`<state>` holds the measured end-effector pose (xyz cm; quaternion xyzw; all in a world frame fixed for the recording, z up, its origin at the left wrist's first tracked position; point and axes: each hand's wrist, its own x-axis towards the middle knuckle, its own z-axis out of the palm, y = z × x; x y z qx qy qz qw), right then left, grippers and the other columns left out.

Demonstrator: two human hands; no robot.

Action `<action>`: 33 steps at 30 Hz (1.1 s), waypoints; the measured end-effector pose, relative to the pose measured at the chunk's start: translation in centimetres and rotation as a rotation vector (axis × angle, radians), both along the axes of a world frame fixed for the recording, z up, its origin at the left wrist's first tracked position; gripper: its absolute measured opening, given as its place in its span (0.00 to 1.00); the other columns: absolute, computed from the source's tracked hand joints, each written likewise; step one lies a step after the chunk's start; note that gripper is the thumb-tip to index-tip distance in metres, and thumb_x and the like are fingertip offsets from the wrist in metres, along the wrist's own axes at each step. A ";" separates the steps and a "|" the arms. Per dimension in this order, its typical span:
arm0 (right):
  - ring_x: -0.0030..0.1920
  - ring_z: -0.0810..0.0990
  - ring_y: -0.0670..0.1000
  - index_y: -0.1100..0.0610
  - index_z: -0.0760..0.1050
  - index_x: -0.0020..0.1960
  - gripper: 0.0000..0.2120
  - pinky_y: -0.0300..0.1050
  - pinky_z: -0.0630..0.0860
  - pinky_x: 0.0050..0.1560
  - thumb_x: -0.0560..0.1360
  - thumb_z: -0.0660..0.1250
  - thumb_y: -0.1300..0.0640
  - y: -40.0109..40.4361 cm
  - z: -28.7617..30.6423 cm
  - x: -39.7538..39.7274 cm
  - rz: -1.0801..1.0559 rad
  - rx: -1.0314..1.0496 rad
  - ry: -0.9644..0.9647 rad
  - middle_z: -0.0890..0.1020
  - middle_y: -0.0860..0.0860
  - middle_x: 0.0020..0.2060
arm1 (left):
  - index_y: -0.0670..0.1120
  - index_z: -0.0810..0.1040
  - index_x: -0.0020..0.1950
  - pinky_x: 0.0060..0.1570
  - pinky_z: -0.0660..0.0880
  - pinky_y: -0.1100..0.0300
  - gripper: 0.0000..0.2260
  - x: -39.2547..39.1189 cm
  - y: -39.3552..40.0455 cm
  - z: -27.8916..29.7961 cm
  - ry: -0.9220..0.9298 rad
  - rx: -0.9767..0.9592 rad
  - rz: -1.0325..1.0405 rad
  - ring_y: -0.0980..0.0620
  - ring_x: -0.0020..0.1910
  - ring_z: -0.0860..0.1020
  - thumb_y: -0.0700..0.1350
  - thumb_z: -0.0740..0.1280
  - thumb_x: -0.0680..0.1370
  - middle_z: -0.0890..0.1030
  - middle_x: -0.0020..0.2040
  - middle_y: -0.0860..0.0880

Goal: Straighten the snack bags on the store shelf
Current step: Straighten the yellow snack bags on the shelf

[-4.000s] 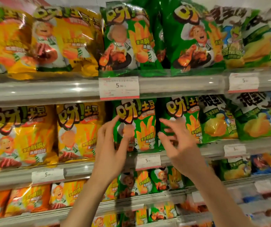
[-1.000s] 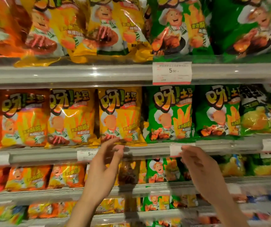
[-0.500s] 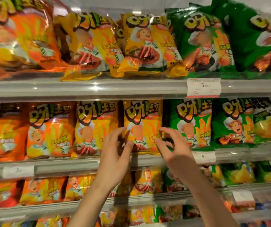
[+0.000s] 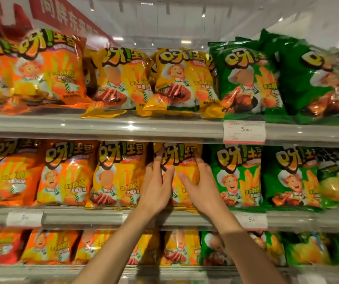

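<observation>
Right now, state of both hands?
Left hand: open, fingers flat against the yellow bag, not gripping.
Right hand: open, pressed flat on the same bag.

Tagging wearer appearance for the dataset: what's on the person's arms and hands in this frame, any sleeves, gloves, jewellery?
Nothing worn shows. The left hand and right hand are bare, no gloves, and no rings or watch are visible. Both forearms are bare down to the bottom edge of the picture, so no sleeve comes into view. No markings or cables.
</observation>
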<state>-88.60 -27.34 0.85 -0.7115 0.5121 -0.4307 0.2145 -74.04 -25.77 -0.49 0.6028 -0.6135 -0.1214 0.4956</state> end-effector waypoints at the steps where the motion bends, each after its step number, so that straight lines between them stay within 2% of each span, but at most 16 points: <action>1: 0.75 0.62 0.50 0.48 0.53 0.80 0.35 0.42 0.61 0.69 0.79 0.63 0.40 0.0 0.0 -0.1 -0.008 -0.015 -0.005 0.60 0.48 0.77 | 0.55 0.54 0.80 0.66 0.66 0.54 0.26 0.0 -0.2 -0.1 0.009 -0.011 -0.001 0.46 0.72 0.67 0.60 0.54 0.83 0.65 0.74 0.44; 4: 0.75 0.64 0.51 0.50 0.52 0.80 0.36 0.42 0.61 0.69 0.79 0.64 0.41 -0.2 -0.1 -0.2 -0.014 -0.013 -0.040 0.62 0.49 0.76 | 0.58 0.51 0.80 0.67 0.66 0.53 0.27 0.1 -0.5 -0.4 0.048 -0.013 0.003 0.47 0.73 0.67 0.62 0.55 0.83 0.66 0.75 0.45; 7: 0.76 0.64 0.54 0.48 0.41 0.81 0.43 0.49 0.64 0.71 0.78 0.63 0.37 -0.2 0.6 0.0 -0.008 0.094 -0.102 0.59 0.50 0.79 | 0.59 0.43 0.80 0.70 0.66 0.52 0.34 0.1 -0.5 -0.1 0.194 0.045 -0.019 0.43 0.73 0.68 0.64 0.58 0.80 0.66 0.77 0.42; 9: 0.76 0.63 0.56 0.49 0.38 0.81 0.44 0.51 0.63 0.72 0.78 0.59 0.34 -0.4 1.4 0.2 -0.010 0.213 -0.106 0.57 0.52 0.80 | 0.52 0.40 0.81 0.69 0.63 0.54 0.38 -0.1 -0.3 0.3 0.256 0.144 -0.034 0.44 0.76 0.65 0.64 0.58 0.80 0.62 0.79 0.45; 12: 0.77 0.61 0.58 0.53 0.39 0.81 0.42 0.51 0.60 0.73 0.79 0.54 0.33 -0.6 1.7 0.5 0.003 0.314 -0.097 0.58 0.54 0.79 | 0.47 0.40 0.81 0.72 0.60 0.52 0.39 -0.1 -0.3 0.7 0.272 0.220 -0.055 0.44 0.78 0.61 0.64 0.57 0.81 0.60 0.80 0.46; 18: 0.78 0.60 0.57 0.54 0.42 0.81 0.42 0.51 0.59 0.74 0.79 0.54 0.32 -0.6 1.0 0.8 -0.039 0.266 -0.099 0.57 0.55 0.80 | 0.48 0.40 0.81 0.71 0.61 0.52 0.39 -0.2 -0.1 0.9 0.266 0.222 -0.052 0.44 0.77 0.61 0.64 0.57 0.81 0.61 0.80 0.46; 21: 0.76 0.63 0.59 0.56 0.43 0.81 0.41 0.51 0.62 0.72 0.80 0.54 0.34 -0.7 0.8 0.8 -0.069 0.233 -0.084 0.60 0.57 0.78 | 0.50 0.42 0.81 0.67 0.66 0.52 0.39 -0.4 -0.3 0.7 0.245 0.192 -0.026 0.43 0.74 0.68 0.65 0.57 0.80 0.68 0.76 0.45; 25: 0.73 0.68 0.60 0.53 0.44 0.81 0.39 0.52 0.66 0.68 0.80 0.54 0.34 -0.6 1.0 0.9 -0.106 0.228 -0.100 0.64 0.58 0.77 | 0.52 0.44 0.81 0.68 0.69 0.48 0.38 -0.5 -0.4 0.7 0.239 0.153 0.014 0.42 0.73 0.69 0.66 0.58 0.79 0.68 0.76 0.45; 27: 0.73 0.67 0.60 0.49 0.41 0.81 0.38 0.53 0.66 0.69 0.80 0.53 0.34 -0.1 1.0 0.8 -0.108 0.204 -0.098 0.61 0.56 0.78 | 0.53 0.44 0.81 0.70 0.67 0.48 0.37 -0.5 -0.1 0.3 0.212 0.077 0.019 0.44 0.75 0.66 0.66 0.58 0.79 0.64 0.78 0.46; 29: 0.74 0.67 0.58 0.45 0.41 0.80 0.35 0.51 0.66 0.68 0.81 0.53 0.36 0.5 0.6 0.6 -0.079 0.073 -0.073 0.58 0.52 0.79 | 0.53 0.48 0.81 0.70 0.66 0.50 0.34 -0.5 0.3 0.0 0.137 -0.025 0.039 0.47 0.76 0.64 0.64 0.57 0.80 0.61 0.79 0.47; 31: 0.74 0.65 0.56 0.43 0.45 0.80 0.30 0.48 0.67 0.67 0.82 0.51 0.38 1.1 0.2 0.5 -0.048 -0.070 0.009 0.54 0.49 0.79 | 0.53 0.53 0.80 0.63 0.71 0.53 0.29 -0.3 0.4 0.0 0.031 -0.082 0.044 0.47 0.68 0.72 0.62 0.55 0.82 0.63 0.76 0.46; 33: 0.75 0.63 0.55 0.41 0.48 0.79 0.28 0.48 0.67 0.68 0.82 0.50 0.39 1.0 -0.2 0.5 -0.018 -0.124 0.101 0.48 0.47 0.79 | 0.55 0.57 0.78 0.57 0.74 0.52 0.24 -0.2 0.0 0.2 -0.043 -0.077 0.034 0.45 0.61 0.76 0.61 0.53 0.83 0.64 0.74 0.44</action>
